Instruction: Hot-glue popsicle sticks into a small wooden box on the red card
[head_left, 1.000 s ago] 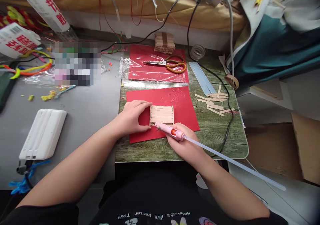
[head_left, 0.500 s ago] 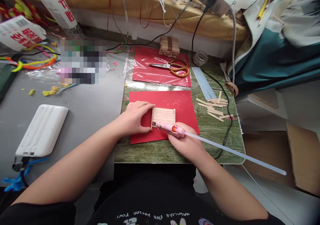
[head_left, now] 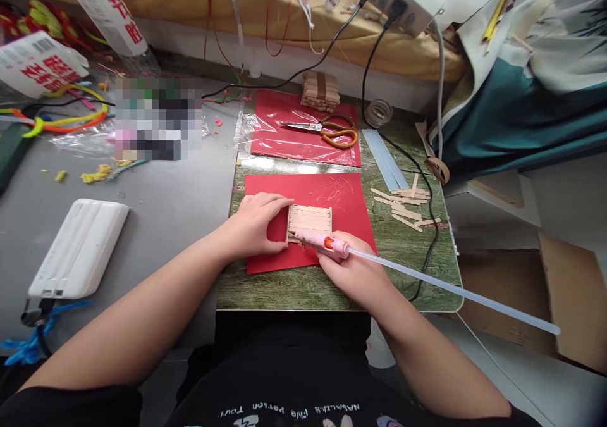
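A small panel of wooden craft sticks [head_left: 310,217] lies on a red sheet of paper [head_left: 265,261]. My left hand [head_left: 258,224] grips the panel's left edge, index finger at the upper corner and thumb at the lower one. In my right hand [head_left: 355,269] is a pink glue gun [head_left: 317,240], its nozzle over the panel's lower left corner. Whether the nozzle touches the wood I cannot tell. From the back of the gun a long translucent glue stick [head_left: 455,290] sticks out to the right. My right fingers are partly hidden beneath the gun.
Loose craft sticks [head_left: 403,212] and spare glue sticks [head_left: 385,160] lie to the right, near a black cable [head_left: 432,224]. Behind are scissors [head_left: 332,129] on wrapped red paper [head_left: 270,142] and a bundle of sticks [head_left: 321,90]. A white power bank [head_left: 78,247] lies left.
The glue gun has tilted slightly, and its glue stick's far end has swung a little to the right. My left hand keeps its hold on the panel.
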The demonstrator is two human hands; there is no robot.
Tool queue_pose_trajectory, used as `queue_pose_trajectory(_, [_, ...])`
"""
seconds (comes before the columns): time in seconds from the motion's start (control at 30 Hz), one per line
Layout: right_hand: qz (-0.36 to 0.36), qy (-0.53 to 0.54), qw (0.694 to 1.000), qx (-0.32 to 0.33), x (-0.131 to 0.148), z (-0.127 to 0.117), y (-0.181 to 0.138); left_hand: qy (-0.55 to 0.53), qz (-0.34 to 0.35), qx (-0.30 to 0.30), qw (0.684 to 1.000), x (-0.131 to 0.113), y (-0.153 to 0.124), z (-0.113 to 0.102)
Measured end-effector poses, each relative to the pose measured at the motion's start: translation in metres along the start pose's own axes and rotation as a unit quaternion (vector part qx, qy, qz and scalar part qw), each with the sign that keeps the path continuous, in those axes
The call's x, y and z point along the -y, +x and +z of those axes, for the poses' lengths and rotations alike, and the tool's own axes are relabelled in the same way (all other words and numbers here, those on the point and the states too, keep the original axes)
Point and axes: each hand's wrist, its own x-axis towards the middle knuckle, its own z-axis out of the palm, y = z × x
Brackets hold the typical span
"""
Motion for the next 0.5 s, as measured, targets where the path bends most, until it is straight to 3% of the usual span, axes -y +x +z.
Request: queue_pose_trajectory(0.5, [-0.017, -0.009, 0.999, 0.040, 0.007, -0.011, 0.011, 0.008, -0.002, 0.002, 1.000, 0.000, 0.001, 0.000])
